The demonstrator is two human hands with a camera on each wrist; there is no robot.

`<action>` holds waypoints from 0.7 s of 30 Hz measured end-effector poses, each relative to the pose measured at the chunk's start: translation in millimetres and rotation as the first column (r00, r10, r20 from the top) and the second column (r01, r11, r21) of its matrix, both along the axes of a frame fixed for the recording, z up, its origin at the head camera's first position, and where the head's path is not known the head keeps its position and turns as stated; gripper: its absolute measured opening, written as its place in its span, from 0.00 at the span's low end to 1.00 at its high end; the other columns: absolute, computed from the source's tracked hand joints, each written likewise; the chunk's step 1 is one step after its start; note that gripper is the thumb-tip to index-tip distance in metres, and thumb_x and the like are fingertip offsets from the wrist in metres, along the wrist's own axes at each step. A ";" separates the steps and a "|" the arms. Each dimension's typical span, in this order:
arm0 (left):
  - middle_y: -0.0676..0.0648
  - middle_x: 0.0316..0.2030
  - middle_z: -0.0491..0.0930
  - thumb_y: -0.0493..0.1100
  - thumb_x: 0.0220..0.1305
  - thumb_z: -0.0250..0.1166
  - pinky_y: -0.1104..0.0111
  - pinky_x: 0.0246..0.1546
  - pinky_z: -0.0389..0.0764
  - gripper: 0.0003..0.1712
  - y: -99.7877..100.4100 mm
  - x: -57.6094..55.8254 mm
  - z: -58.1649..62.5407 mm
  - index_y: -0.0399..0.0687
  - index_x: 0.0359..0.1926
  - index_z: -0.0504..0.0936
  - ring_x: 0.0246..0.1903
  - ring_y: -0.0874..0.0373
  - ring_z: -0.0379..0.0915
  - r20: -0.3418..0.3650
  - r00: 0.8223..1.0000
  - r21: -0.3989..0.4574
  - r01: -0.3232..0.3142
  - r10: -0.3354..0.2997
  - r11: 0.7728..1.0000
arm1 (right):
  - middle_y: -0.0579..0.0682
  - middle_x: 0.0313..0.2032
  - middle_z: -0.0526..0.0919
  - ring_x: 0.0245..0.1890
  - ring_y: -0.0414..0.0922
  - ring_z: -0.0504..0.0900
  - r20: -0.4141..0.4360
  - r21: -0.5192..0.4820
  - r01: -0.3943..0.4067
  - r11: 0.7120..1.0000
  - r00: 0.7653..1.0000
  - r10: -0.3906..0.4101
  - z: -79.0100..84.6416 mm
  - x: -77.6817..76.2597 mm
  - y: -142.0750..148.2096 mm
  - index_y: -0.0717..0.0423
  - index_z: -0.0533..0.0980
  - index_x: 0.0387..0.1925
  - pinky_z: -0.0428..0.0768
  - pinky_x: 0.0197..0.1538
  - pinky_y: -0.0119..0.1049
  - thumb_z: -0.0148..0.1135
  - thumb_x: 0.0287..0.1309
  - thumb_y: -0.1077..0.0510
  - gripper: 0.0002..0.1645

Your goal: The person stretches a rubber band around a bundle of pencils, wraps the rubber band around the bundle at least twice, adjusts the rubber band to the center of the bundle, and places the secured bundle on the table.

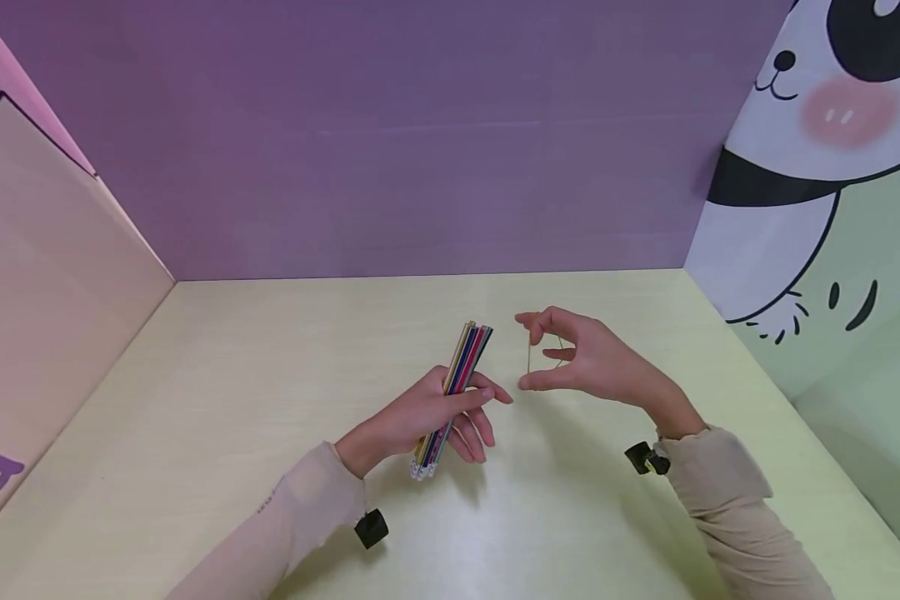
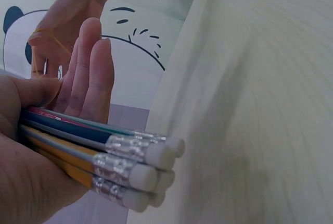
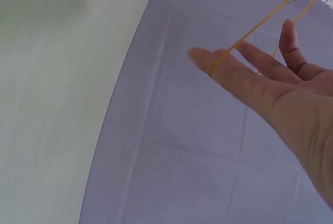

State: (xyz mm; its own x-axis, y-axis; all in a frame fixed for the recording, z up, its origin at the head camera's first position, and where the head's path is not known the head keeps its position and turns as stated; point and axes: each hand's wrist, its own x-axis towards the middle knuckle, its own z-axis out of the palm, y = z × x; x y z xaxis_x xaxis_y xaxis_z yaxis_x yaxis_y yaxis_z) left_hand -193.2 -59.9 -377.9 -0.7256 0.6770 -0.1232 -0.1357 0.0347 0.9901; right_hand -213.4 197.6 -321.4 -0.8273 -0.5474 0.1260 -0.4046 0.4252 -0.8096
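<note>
My left hand [image 1: 411,410] holds a bundle of pencils [image 1: 467,358], the thumb laid across them and pressing them into the palm, its other fingers extended. The bundle slants over the table, with white erasers [image 2: 143,177] in metal ferrules at the lower end. Yellow, dark blue, red and green barrels show. To the right, my right hand [image 1: 598,358] is raised with thumb and fingers spread wide. A thin yellow rubber band [image 3: 260,24] is looped round its fingers and thumb and stretched taut between them. A small gap separates the band from the pencils in the head view.
Both hands are above a pale wood-grain table [image 1: 232,375]. A purple wall [image 1: 420,167] rises along the back, a pinkish panel [image 1: 45,250] at the left, and a green panel with a panda drawing [image 1: 810,192] at the right. Each wrist carries a small black camera [image 1: 371,528].
</note>
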 end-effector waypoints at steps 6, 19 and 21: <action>0.38 0.29 0.85 0.49 0.74 0.58 0.51 0.32 0.86 0.18 4.6 6.6 1.1 0.40 0.54 0.81 0.26 0.43 0.86 -0.057 0.998 -0.060 0.017 -0.020 0.998 | 0.39 0.70 0.66 0.69 0.42 0.66 -0.044 0.003 -0.031 1.000 0.999 0.031 7.3 10.3 -5.4 0.46 0.71 0.60 0.73 0.65 0.51 0.78 0.49 0.50 0.37; 0.38 0.23 0.84 0.39 0.73 0.58 0.57 0.23 0.85 0.07 14.2 21.3 6.6 0.40 0.44 0.79 0.19 0.44 0.84 -0.204 0.978 -0.228 -0.013 -0.034 0.974 | 0.33 0.70 0.63 0.72 0.41 0.61 -0.083 0.025 -0.135 0.990 0.987 0.137 16.7 38.3 -27.2 0.32 0.59 0.71 0.71 0.66 0.47 0.82 0.43 0.48 0.57; 0.39 0.23 0.84 0.37 0.73 0.57 0.57 0.23 0.85 0.06 14.9 22.5 7.2 0.40 0.42 0.79 0.18 0.45 0.83 -0.220 0.975 -0.237 -0.013 -0.040 0.971 | 0.32 0.69 0.63 0.72 0.41 0.61 -0.077 0.049 -0.124 0.991 0.989 0.127 15.1 38.2 -28.0 0.30 0.59 0.70 0.71 0.66 0.48 0.83 0.42 0.46 0.57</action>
State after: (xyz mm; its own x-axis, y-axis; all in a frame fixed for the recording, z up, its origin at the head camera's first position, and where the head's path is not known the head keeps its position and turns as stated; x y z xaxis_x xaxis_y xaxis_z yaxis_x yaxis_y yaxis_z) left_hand -170.7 -45.0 -370.7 -0.7437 0.6581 -0.1174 0.0884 0.2708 0.9586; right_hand -175.2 169.6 -306.3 -0.7398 -0.6528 0.1629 -0.5199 0.4009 -0.7543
